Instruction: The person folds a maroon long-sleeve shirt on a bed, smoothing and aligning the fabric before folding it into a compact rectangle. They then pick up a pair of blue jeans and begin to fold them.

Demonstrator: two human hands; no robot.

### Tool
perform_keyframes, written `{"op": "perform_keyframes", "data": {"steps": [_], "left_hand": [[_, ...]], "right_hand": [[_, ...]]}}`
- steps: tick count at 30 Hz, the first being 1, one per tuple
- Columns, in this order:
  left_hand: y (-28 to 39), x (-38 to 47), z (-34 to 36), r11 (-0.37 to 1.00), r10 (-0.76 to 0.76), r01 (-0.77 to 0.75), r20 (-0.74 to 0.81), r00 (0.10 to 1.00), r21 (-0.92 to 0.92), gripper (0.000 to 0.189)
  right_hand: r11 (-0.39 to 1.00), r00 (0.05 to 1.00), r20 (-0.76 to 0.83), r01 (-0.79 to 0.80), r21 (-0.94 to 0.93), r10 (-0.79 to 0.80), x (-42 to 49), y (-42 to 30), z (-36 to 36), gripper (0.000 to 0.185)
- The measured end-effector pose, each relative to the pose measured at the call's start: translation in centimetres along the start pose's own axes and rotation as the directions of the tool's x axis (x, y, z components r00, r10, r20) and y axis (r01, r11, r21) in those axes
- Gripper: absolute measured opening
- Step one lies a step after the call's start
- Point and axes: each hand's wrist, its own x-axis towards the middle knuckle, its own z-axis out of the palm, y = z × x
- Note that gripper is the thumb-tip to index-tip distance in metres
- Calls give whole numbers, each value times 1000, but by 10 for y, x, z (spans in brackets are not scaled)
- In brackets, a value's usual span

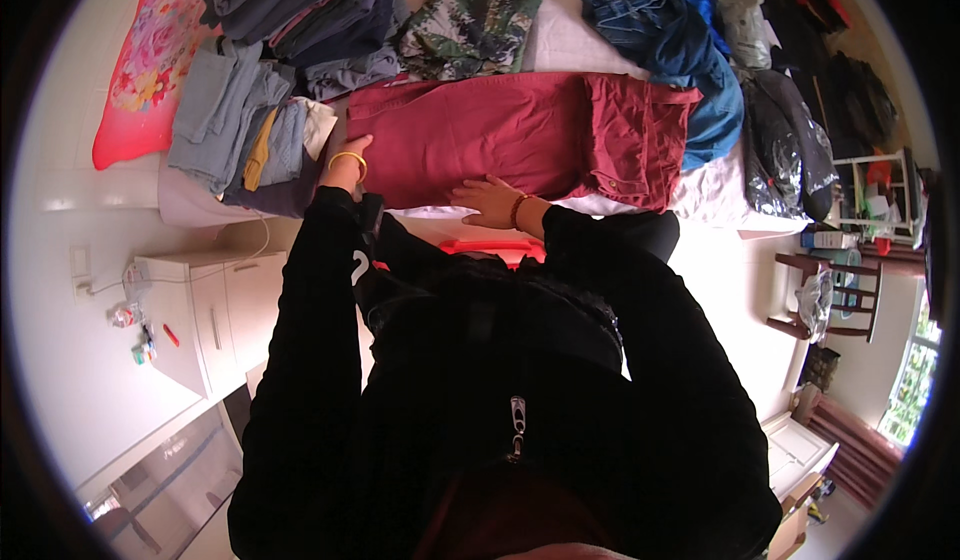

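Dark red trousers (480,140), folded lengthwise, lie across the near edge of the bed, their pocketed waist part at the right. My left hand (351,159), with a yellow bangle at the wrist, rests at the left end of the trousers; whether its fingers grip the cloth is hard to tell. Flat on the near edge of the trousers lies my right hand (491,201), fingers spread, a beaded bracelet at its wrist. Behind them sits a folded camouflage garment (474,20). Blue jeans (675,50) lie loosely at the back right, touching the trousers.
Stacked dark clothes (300,5) and folded grey-blue garments (217,110) occupy the bed's left side beside a red floral pillow (154,72). Plastic-wrapped dark items (784,147) lie at the right. A white cabinet (225,305) stands lower left, a wooden chair (862,301) at the right.
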Motion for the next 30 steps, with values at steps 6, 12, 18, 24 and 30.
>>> {"op": "perform_keyframes", "data": {"steps": [6,12,18,24,30], "left_hand": [[53,-51,19,964,116,-137,-105,988,-227,67],[98,-176,56,777,585,-549,29,811,-307,44],[136,-215,118,500,723,-845,445,529,191,36],[172,-227,174,303,718,-925,583,381,230,38],[186,-190,232,924,274,-381,764,584,-40,31]], "right_hand": [[946,994,-106,11,325,25,7,32,-12,31],[707,878,-289,-77,703,382,26,53,-47,39],[52,810,-249,262,964,531,-10,38,-119,47],[-195,857,-383,464,864,344,-58,73,-166,61],[-84,676,-98,232,969,731,-86,134,-124,61]]}}
